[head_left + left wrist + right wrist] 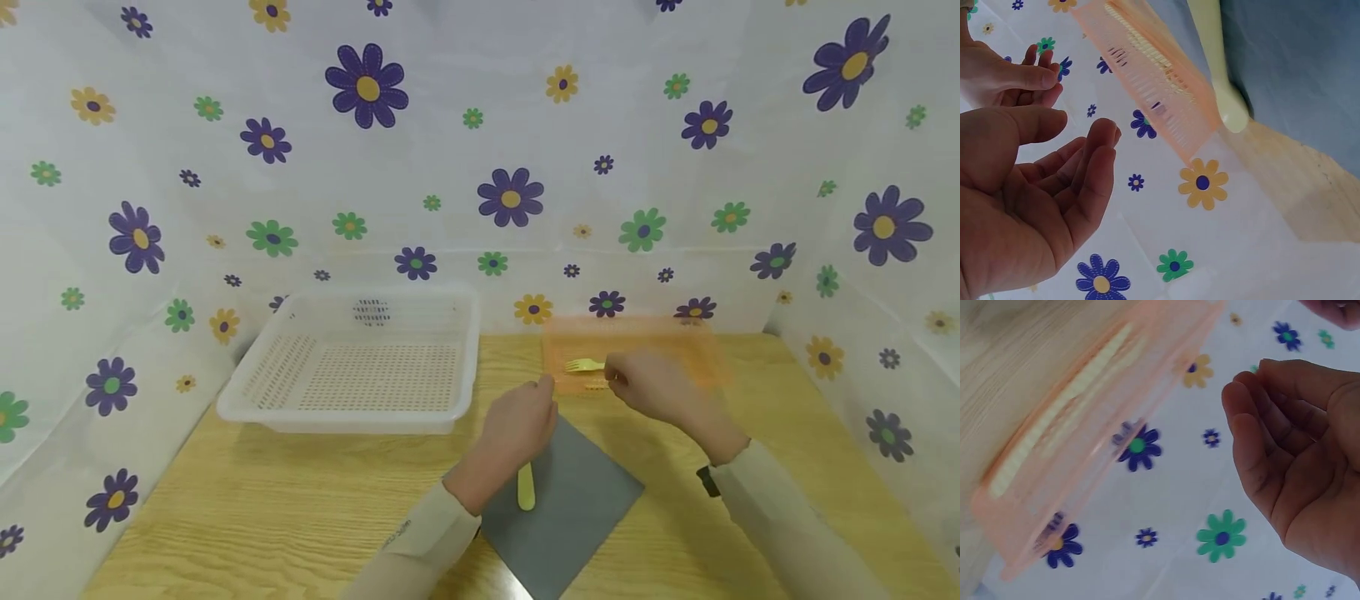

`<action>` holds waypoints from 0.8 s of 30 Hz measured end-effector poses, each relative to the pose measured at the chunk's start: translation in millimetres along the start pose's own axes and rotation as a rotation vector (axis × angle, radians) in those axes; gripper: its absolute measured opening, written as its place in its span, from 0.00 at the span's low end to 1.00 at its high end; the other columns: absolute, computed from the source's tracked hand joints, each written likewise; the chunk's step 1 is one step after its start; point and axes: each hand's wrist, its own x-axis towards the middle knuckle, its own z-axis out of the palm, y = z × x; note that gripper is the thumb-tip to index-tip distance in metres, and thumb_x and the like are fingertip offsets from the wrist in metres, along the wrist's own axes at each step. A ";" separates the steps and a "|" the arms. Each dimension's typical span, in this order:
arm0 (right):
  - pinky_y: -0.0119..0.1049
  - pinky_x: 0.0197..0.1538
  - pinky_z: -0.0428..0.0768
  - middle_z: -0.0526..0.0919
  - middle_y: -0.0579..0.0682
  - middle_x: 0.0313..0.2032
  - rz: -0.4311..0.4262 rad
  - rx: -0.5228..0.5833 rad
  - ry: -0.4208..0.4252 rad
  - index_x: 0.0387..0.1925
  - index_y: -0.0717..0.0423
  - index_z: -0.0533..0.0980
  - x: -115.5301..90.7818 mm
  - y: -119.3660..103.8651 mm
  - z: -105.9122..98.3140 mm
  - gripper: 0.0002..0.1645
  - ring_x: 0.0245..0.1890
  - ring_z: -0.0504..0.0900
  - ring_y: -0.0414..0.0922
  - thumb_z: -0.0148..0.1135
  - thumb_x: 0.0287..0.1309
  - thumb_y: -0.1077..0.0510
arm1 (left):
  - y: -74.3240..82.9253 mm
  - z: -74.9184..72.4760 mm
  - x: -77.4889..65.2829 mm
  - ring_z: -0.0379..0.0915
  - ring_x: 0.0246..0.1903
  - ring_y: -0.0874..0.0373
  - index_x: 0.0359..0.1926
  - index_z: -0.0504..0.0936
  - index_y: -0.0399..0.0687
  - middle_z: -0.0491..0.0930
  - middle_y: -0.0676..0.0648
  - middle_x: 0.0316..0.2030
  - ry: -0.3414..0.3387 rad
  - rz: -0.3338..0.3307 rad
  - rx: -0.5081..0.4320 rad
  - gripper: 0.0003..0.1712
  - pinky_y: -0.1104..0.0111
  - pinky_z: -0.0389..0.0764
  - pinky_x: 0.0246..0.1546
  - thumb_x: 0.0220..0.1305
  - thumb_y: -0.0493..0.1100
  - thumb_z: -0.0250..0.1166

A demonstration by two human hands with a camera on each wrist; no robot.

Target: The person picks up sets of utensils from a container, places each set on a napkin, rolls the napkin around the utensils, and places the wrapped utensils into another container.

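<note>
Where right hand (651,387) blocks view, fork (585,365) part-hidden

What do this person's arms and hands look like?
The left hand and right hand are human and ungloved. The left sleeve and right sleeve are long and pale cream. Small dark marking, too small to read, shows on the left one; a small dark object sits by the right cuff.

left grip (517,427) and right grip (651,385) apart, fingers (1094,178) of both loosely curled, sleeved forearms (787,512) angled inward
</note>
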 end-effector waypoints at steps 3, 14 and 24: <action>0.43 0.28 0.79 0.81 0.53 0.25 0.034 0.018 -0.030 0.27 0.60 0.76 7.7 16.2 2.8 0.04 0.22 0.73 0.42 0.54 0.52 0.67 | -2.0 1.2 6.9 0.59 0.09 0.61 0.38 0.70 0.42 0.65 0.51 0.14 -0.017 -0.022 -0.016 0.06 0.71 0.58 0.06 0.63 0.40 0.53; 0.41 0.27 0.75 0.80 0.52 0.25 0.159 -0.028 -0.107 0.27 0.59 0.78 28.8 48.3 19.5 0.08 0.21 0.70 0.43 0.52 0.52 0.68 | -10.6 16.9 24.2 0.60 0.10 0.60 0.37 0.67 0.44 0.67 0.50 0.15 -0.080 -0.079 -0.144 0.04 0.70 0.59 0.07 0.63 0.40 0.51; 0.36 0.24 0.68 0.69 0.48 0.17 0.259 -0.068 -0.185 0.18 0.56 0.72 52.0 66.2 35.6 0.11 0.19 0.66 0.44 0.52 0.51 0.69 | -9.2 21.7 43.4 0.62 0.14 0.59 0.42 0.67 0.46 0.69 0.49 0.18 -0.161 -0.112 -0.133 0.07 0.68 0.62 0.09 0.65 0.42 0.51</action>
